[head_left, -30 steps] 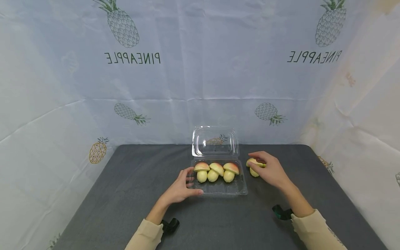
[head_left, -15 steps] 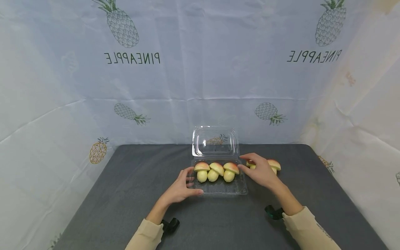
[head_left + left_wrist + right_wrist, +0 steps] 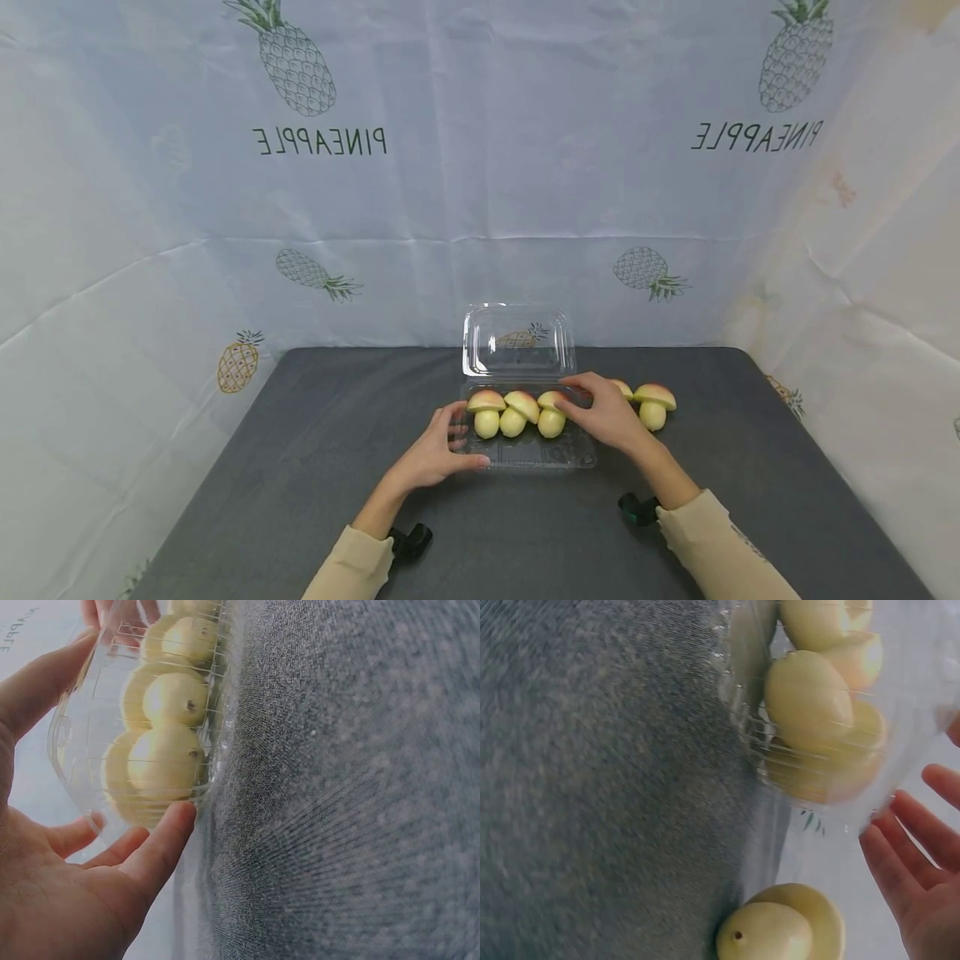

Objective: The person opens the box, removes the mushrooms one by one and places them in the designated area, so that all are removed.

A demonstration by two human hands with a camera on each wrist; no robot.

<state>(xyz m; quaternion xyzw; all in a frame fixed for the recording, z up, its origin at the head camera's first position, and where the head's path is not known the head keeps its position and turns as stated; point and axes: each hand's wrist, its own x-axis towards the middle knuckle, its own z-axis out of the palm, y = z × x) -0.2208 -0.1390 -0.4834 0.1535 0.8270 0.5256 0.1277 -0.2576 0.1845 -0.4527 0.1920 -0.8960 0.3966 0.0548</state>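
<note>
A clear plastic clamshell box [image 3: 525,457] stands with its lid [image 3: 517,342] raised at the back. Three pale-yellow toy mushrooms [image 3: 513,423] with reddish caps lie side by side in its base. At the box's left end, my left hand [image 3: 429,454] touches the front edge with its thumb and the side with its fingers; the left wrist view shows the fingers [image 3: 161,851] fairly straight. Over the right rim is my right hand [image 3: 609,414], its fingertips close to the rightmost mushroom's cap. In the right wrist view, the extended fingers [image 3: 889,866] lie by the box wall, with nothing visibly held.
Right of the box, another toy mushroom [image 3: 654,407] lies on the dark grey table [image 3: 540,533]. One more mushroom [image 3: 622,389] is partly hidden behind my right hand. A pineapple-print curtain [image 3: 480,192] hangs behind the table and along its sides.
My right hand has moved left, from the loose mushrooms to the box's right rim, uncovering the outer loose mushroom. My left hand and the box stay put.
</note>
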